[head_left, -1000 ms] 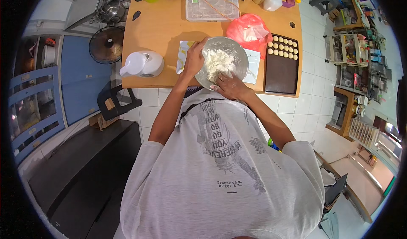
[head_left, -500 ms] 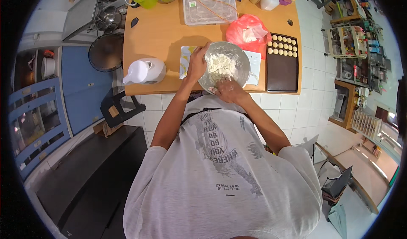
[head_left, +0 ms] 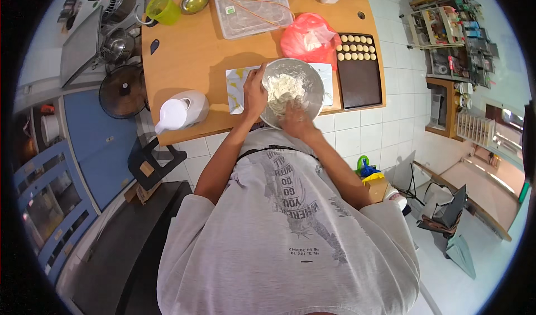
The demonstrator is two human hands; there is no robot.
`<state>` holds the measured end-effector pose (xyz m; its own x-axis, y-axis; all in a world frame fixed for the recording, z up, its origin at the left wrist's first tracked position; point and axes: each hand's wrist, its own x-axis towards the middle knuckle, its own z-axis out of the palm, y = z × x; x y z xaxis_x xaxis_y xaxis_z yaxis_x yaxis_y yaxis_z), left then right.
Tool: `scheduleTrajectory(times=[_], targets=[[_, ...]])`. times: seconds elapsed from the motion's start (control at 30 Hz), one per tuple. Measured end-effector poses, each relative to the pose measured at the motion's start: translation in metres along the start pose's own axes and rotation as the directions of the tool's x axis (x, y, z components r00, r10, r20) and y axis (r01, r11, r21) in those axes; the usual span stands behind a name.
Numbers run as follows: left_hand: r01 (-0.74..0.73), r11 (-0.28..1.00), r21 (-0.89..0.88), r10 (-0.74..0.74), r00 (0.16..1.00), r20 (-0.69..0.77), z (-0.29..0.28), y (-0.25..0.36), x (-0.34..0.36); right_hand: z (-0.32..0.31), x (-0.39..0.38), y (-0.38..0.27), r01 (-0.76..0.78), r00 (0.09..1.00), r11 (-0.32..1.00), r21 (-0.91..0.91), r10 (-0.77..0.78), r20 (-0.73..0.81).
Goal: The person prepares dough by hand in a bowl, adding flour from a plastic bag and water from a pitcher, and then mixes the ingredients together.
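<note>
Two bare hands are at the metal bowl [head_left: 314,86]: the left hand [head_left: 255,91] grips its left rim; the right hand [head_left: 297,119] reaches in over the near rim. Whether the right fingers are closed cannot be told, owing to blur. The bowl is round, without a long axis, its mouth facing up, directly right of the left-hand grip.

It contains a pale, crumbly mixture [head_left: 283,85]. Right of the grip, a dark tray [head_left: 360,86] points lengthwise away from the person, with pale balls [head_left: 353,48] in rows at its far end. Beyond the bowl sits a red bag [head_left: 296,38]. Far left of the grip, a metal dish [head_left: 183,6] holds yellowish liquid, near a green cup [head_left: 163,10].

The bowl's near rim overhangs the table [head_left: 190,52] edge. Bare wood extends left of the grip, towards a white jug-shaped vessel [head_left: 194,104].
</note>
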<state>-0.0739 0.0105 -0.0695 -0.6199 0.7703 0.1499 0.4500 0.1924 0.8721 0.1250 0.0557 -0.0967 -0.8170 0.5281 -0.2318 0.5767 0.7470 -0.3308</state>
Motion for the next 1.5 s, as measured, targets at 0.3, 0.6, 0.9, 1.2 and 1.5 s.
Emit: scheduleTrajectory(times=[0.3, 0.6, 0.9, 1.2, 1.5], targets=[[-0.041, 0.999, -0.001, 0.041, 0.999, 0.026, -0.005, -0.007, 0.002, -0.015, 0.002, 0.01, -0.018, 0.969, 0.981, 0.192, 0.065, -0.24], [-0.045, 0.997, -0.062, 0.045, 0.999, 0.006, 0.0, -0.004, -0.007, -0.022, 0.025, -0.02, -0.168, 0.986, 0.844, 0.509, 0.142, 0.089], [-0.047, 0.997, -0.066, 0.049, 0.998, 0.041, 0.0, -0.004, 0.002, 0.005, 0.038, -0.029, 0.157, 0.941, 0.987, 0.037, -0.138, -0.31], [-0.069, 0.991, -0.115, 0.084, 0.988, 0.127, -0.005, -0.007, 0.014, -0.032, 0.034, -0.017, 0.029, 0.989, 0.998, -0.052, -0.037, -0.146], [-0.092, 0.994, -0.063, 0.098, 0.989, 0.106, -0.01, -0.008, 0.017, -0.062, -0.014, -0.008, 0.034, 0.996, 0.984, -0.174, -0.019, 0.083]])
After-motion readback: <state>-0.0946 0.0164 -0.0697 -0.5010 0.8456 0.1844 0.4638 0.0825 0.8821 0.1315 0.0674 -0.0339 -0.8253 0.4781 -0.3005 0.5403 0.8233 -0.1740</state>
